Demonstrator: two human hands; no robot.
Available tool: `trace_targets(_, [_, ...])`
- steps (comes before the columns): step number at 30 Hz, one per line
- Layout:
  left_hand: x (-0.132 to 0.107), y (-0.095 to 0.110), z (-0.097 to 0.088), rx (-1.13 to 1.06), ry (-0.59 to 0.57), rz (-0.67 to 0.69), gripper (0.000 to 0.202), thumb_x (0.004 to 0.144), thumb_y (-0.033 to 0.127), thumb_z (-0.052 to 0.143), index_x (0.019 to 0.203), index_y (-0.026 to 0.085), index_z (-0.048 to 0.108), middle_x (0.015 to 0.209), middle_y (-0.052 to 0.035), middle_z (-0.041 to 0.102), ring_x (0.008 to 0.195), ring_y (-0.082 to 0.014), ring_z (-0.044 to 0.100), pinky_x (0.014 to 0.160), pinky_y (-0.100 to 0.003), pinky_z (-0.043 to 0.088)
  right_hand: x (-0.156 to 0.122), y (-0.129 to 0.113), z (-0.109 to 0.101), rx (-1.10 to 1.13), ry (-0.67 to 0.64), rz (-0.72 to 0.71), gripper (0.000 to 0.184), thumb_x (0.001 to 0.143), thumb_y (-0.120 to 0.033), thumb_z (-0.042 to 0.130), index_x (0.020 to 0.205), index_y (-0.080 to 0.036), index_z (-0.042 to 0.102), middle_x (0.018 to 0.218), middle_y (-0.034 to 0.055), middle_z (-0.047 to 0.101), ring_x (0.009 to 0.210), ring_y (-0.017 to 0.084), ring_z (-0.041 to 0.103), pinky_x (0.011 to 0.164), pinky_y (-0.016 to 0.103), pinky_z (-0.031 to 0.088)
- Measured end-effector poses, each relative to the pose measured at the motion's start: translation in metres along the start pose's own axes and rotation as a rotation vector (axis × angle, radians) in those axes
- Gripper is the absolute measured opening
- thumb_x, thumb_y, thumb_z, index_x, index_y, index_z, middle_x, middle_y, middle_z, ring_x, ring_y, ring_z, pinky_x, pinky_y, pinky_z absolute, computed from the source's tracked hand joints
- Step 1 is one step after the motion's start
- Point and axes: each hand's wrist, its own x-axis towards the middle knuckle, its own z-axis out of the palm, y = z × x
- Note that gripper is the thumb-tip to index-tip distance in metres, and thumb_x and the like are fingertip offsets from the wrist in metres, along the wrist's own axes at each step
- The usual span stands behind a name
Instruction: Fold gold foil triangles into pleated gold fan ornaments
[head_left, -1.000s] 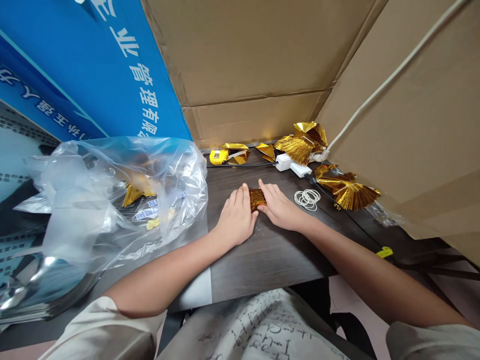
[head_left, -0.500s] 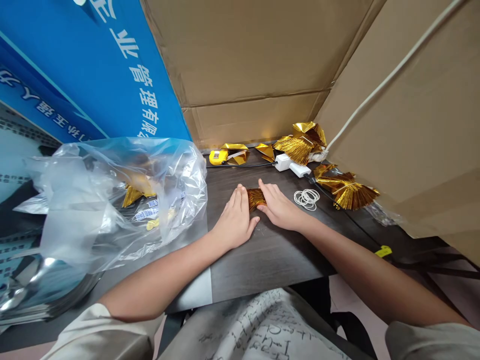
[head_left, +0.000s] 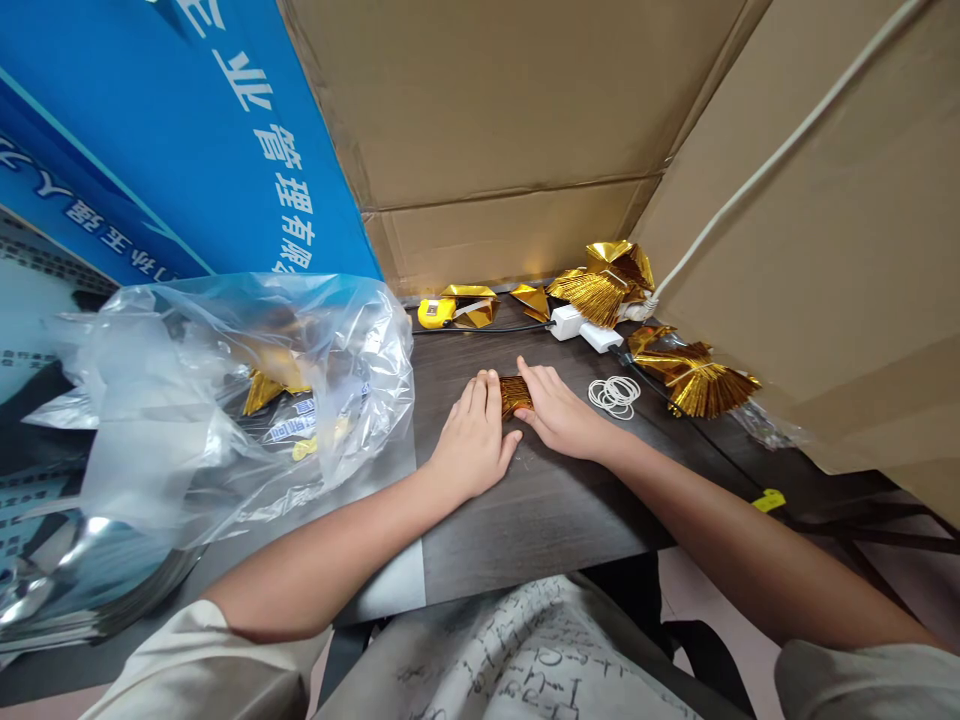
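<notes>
A small pleated gold foil piece (head_left: 514,394) lies on the dark wooden table (head_left: 540,500) between my two hands. My left hand (head_left: 474,436) rests flat on the table with its fingers together, pressing against the foil's left edge. My right hand (head_left: 559,412) lies flat on the other side, fingertips pushing on the foil's right edge. Both hands squeeze the foil between them; most of it is hidden under the fingers.
A clear plastic bag (head_left: 225,390) with gold foil sheets fills the left. White rubber bands (head_left: 615,393) lie right of my hands. Finished gold foil fans (head_left: 694,375) (head_left: 607,280), a white power strip (head_left: 581,328) and a yellow tape measure (head_left: 436,312) sit near cardboard walls (head_left: 510,130).
My left hand slid slightly back and then forward along the foil's left edge. The right hand and the foil have barely moved.
</notes>
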Motion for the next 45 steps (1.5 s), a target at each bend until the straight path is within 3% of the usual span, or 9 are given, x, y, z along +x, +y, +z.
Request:
trace_targets(9, [0.01, -0.01, -0.015, 0.054, -0.008, -0.016, 0.068, 0.101, 0.042, 0.045, 0.155, 0.004, 0.029, 0.143, -0.0216, 0.052, 0.126, -0.0326, 0.052, 0.101, -0.048, 0.05, 0.0, -0.002, -0.001, 0.012, -0.012, 0.032, 0.069, 0.102, -0.04, 0.034, 0.158, -0.004, 0.019, 0.141, 0.0249, 0.043, 0.131, 0.033, 0.042, 0.113, 0.059, 0.043])
trace_targets(13, [0.016, -0.016, -0.021, -0.044, 0.004, -0.036, 0.048, 0.098, 0.041, 0.055, 0.138, 0.015, 0.053, 0.132, -0.0126, 0.06, 0.12, -0.0298, 0.054, 0.099, -0.046, 0.049, 0.002, -0.005, -0.004, 0.051, -0.001, 0.042, 0.061, 0.1, -0.035, 0.04, 0.153, -0.007, 0.029, 0.136, 0.021, 0.049, 0.127, 0.03, 0.045, 0.111, 0.056, 0.046])
trace_targets(17, [0.021, -0.02, -0.021, -0.139, 0.014, -0.052, 0.033, 0.094, 0.037, 0.064, 0.122, 0.019, 0.063, 0.119, -0.0073, 0.066, 0.112, -0.028, 0.056, 0.095, -0.044, 0.048, 0.002, -0.005, -0.008, 0.11, 0.046, 0.015, 0.044, 0.098, -0.035, 0.048, 0.136, -0.011, 0.047, 0.127, 0.018, 0.056, 0.119, 0.029, 0.05, 0.103, 0.054, 0.05])
trace_targets(23, [0.027, -0.023, -0.023, -0.171, -0.001, -0.05, 0.026, 0.092, 0.032, 0.068, 0.115, 0.02, 0.066, 0.111, -0.0055, 0.068, 0.11, -0.0273, 0.056, 0.094, -0.043, 0.047, 0.006, -0.004, -0.018, 0.072, 0.06, -0.068, 0.046, 0.095, -0.038, 0.054, 0.132, -0.011, 0.049, 0.122, 0.0171, 0.059, 0.112, 0.028, 0.053, 0.099, 0.05, 0.05])
trace_targets(28, [0.026, -0.022, -0.025, -0.16, 0.004, -0.047, 0.024, 0.092, 0.031, 0.067, 0.113, 0.02, 0.066, 0.11, -0.0055, 0.068, 0.108, -0.027, 0.056, 0.094, -0.042, 0.047, 0.023, -0.008, -0.043, -0.03, -0.153, -0.196, 0.035, 0.094, -0.033, 0.055, 0.12, -0.01, 0.057, 0.112, 0.0144, 0.061, 0.103, 0.024, 0.054, 0.094, 0.043, 0.049])
trace_targets(31, [0.024, -0.023, -0.022, -0.145, 0.031, -0.044, 0.026, 0.092, 0.031, 0.067, 0.115, 0.02, 0.064, 0.111, -0.0057, 0.068, 0.109, -0.0276, 0.056, 0.091, -0.043, 0.047, 0.032, -0.013, -0.055, -0.094, -0.269, -0.195, 0.031, 0.093, -0.034, 0.059, 0.112, -0.01, 0.061, 0.11, 0.0145, 0.062, 0.098, 0.022, 0.055, 0.09, 0.038, 0.049])
trace_targets(39, [0.021, -0.026, -0.022, -0.109, 0.021, -0.036, 0.052, 0.087, 0.036, 0.077, 0.127, 0.015, 0.052, 0.123, -0.012, 0.066, 0.115, -0.0297, 0.061, 0.097, -0.047, 0.05, 0.04, -0.017, -0.056, -0.205, -0.269, -0.16, 0.02, 0.088, -0.03, 0.063, 0.098, -0.012, 0.064, 0.1, 0.0094, 0.065, 0.093, 0.02, 0.058, 0.08, 0.031, 0.046])
trace_targets(42, [0.024, -0.027, -0.032, -0.135, -0.023, 0.012, 0.049, 0.087, 0.042, 0.075, 0.124, 0.017, 0.055, 0.12, -0.0113, 0.068, 0.112, -0.0302, 0.063, 0.097, -0.047, 0.052, 0.039, -0.015, -0.056, -0.213, -0.274, -0.177, 0.02, 0.087, -0.03, 0.065, 0.097, -0.013, 0.064, 0.1, 0.0092, 0.065, 0.093, 0.02, 0.058, 0.079, 0.031, 0.044])
trace_targets(45, [0.035, -0.032, -0.041, -0.229, -0.026, 0.011, 0.03, 0.1, 0.041, 0.053, 0.119, 0.018, 0.059, 0.115, -0.0092, 0.069, 0.109, -0.0256, 0.065, 0.097, -0.043, 0.054, 0.036, -0.011, -0.055, -0.214, -0.269, -0.207, 0.019, 0.088, -0.03, 0.064, 0.097, -0.013, 0.064, 0.101, 0.0097, 0.065, 0.096, 0.021, 0.058, 0.082, 0.032, 0.044])
